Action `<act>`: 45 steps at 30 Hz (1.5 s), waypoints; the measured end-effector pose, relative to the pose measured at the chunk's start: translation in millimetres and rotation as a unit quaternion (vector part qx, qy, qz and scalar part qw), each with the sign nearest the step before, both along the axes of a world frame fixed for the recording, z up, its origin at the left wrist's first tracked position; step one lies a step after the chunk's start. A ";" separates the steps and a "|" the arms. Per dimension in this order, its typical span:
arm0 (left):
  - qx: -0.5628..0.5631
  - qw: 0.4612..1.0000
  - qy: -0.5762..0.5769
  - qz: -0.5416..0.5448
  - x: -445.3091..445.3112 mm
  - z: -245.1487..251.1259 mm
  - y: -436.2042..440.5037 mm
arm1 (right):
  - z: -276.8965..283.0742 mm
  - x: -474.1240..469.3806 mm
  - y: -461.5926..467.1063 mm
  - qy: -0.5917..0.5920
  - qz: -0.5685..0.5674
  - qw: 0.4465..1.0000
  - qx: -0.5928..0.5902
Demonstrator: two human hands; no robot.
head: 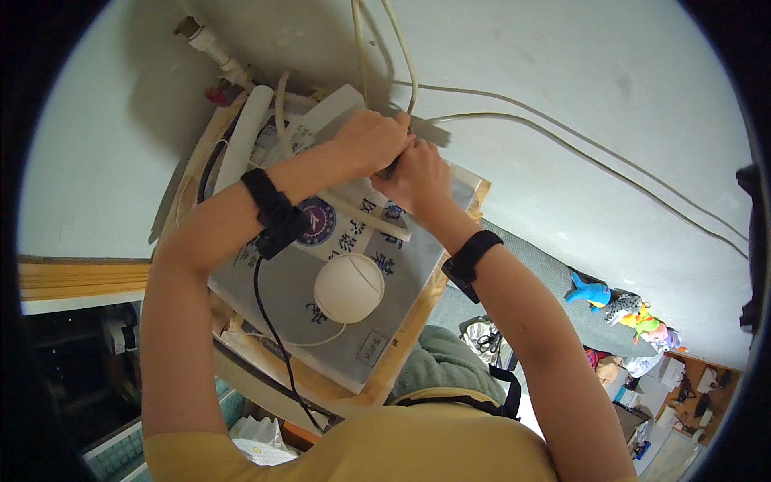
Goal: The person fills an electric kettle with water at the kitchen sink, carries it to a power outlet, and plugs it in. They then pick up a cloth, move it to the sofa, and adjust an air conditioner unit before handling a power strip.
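My left hand (372,140) and my right hand (421,176) meet above the far edge of a small wooden table (385,373). Between them is a small dark object (391,167), mostly covered by my fingers, so its kind cannot be told. My right hand's fingers curl around it, and my left hand closes over its upper side. White cables (412,66) run down the wall to just behind my hands. Below them lies a grey-and-white printed sheet or bag (271,295) bearing writing. On it rest a white rod (385,226) and a round white lamp-like object (349,289) with a cord.
A white roll (244,138) lies along the table's left side, near a wall pipe (211,47). From my left wrist strap (274,211) hangs a black cable (272,328). Soft toys (626,310) line the wall at right. Scissors (489,342) lie beyond my right forearm.
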State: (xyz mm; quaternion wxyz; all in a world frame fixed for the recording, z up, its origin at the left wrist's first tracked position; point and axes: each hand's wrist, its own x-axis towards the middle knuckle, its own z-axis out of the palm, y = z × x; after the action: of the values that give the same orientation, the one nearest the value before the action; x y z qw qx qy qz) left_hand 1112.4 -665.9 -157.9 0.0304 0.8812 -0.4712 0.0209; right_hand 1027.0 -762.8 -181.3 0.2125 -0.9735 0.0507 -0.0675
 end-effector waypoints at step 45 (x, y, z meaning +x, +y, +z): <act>-0.117 0.992 -0.041 -0.035 -0.6 -14.6 8.2 | -7.1 3.1 0.3 -0.031 -0.001 0.998 -0.051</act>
State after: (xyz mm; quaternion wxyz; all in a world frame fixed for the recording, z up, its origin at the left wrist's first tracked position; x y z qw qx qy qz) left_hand 1111.8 -657.7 -172.5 0.1145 0.8530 -0.4971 0.1104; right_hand 1030.1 -762.4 -188.5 0.1637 -0.9805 0.0418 -0.1007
